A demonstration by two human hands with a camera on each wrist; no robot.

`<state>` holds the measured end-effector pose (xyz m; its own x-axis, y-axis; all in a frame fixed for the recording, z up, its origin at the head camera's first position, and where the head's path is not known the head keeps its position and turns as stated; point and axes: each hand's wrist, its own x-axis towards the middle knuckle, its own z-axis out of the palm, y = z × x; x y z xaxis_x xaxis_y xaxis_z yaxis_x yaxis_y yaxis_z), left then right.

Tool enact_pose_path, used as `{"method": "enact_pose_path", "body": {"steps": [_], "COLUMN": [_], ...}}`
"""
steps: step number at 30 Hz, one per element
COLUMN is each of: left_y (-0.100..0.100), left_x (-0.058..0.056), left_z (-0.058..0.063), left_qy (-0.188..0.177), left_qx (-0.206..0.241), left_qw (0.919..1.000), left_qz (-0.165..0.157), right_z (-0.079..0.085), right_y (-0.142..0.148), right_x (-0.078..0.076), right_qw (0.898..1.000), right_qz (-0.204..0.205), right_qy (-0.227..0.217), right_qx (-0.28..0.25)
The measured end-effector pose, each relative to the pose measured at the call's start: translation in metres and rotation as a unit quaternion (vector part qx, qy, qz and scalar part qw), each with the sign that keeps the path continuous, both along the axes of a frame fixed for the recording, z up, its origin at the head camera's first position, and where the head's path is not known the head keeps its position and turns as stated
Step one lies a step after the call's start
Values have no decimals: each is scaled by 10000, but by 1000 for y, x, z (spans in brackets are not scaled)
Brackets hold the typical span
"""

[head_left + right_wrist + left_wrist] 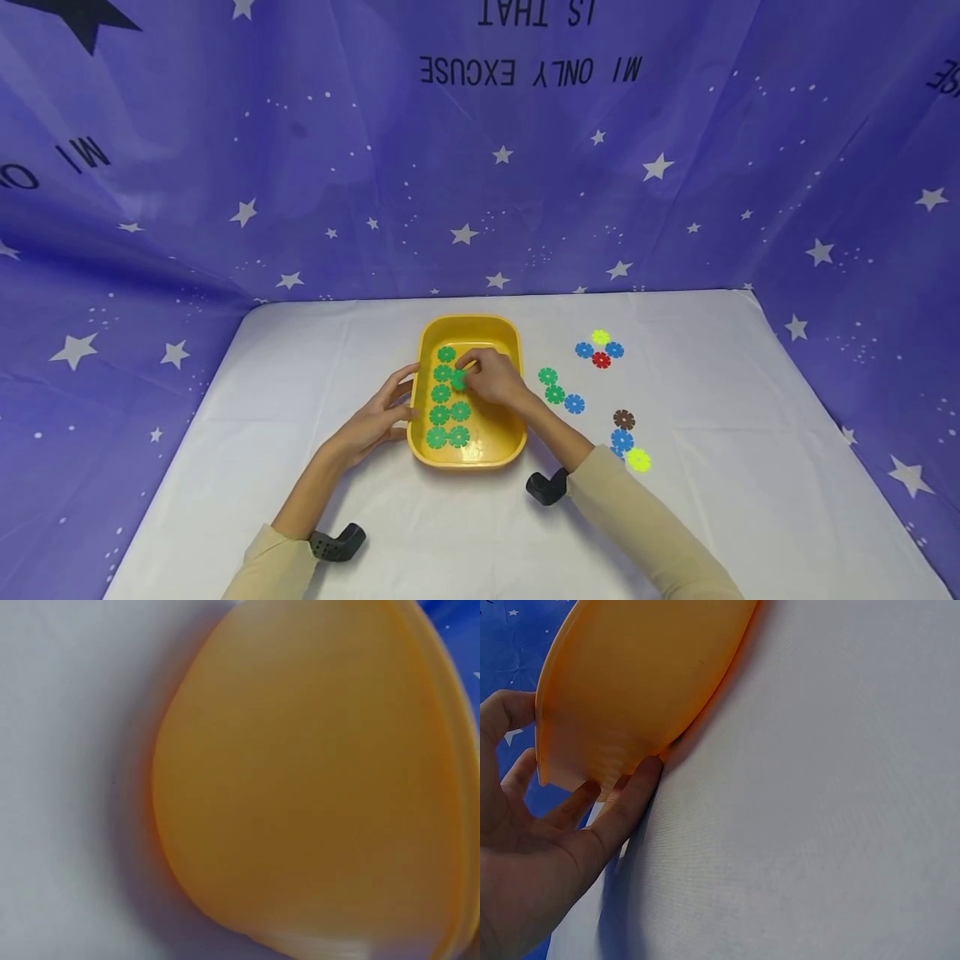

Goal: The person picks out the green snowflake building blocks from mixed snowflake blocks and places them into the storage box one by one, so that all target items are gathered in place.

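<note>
A yellow plastic tray (pixel 427 461) stands on the white-covered table with several green toothed discs (pixel 440 393) in it, lined up along its left side. My left hand (pixel 375 419) touches the tray's left side from outside, its fingers spread against wall and rim, as the left wrist view also shows. Inside the tray, my right hand (pixel 491 379) pinches a green disc (pixel 457 381) by the second column, partly covered by the fingers. In the right wrist view the tray's outer wall (pixel 300 772) fills most of the picture, and the right hand is out of sight.
Right of the tray lie two green discs (pixel 555 394) and a blue disc (pixel 574 404). Farther back are yellow, blue and red discs (pixel 601 360). A brown disc (pixel 624 419), blue ones and a yellow disc (pixel 638 460) lie near the right forearm. A purple star-printed curtain (pixel 465 192) surrounds the table.
</note>
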<state>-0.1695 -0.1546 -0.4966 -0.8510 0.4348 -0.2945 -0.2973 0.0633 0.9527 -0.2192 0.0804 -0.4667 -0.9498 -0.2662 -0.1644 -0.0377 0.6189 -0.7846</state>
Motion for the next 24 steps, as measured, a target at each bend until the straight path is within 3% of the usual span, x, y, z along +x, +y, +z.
{"method": "enact_pose_path", "body": {"steps": [6,24], "left_y": [0,0], "left_x": [0,1], "left_z": [2,3], "left_qy": [-23,29], "left_qx": [-1,-2], "left_qw": [10000,10000], "left_qz": [1,-24], "right_z": [-7,-8], "right_y": [-4,-5], "right_x": [-3,-1], "right_qw": [9997,9986], "right_qz": [-55,41], "right_qy": [-147,86], "right_qx": [188,528]}}
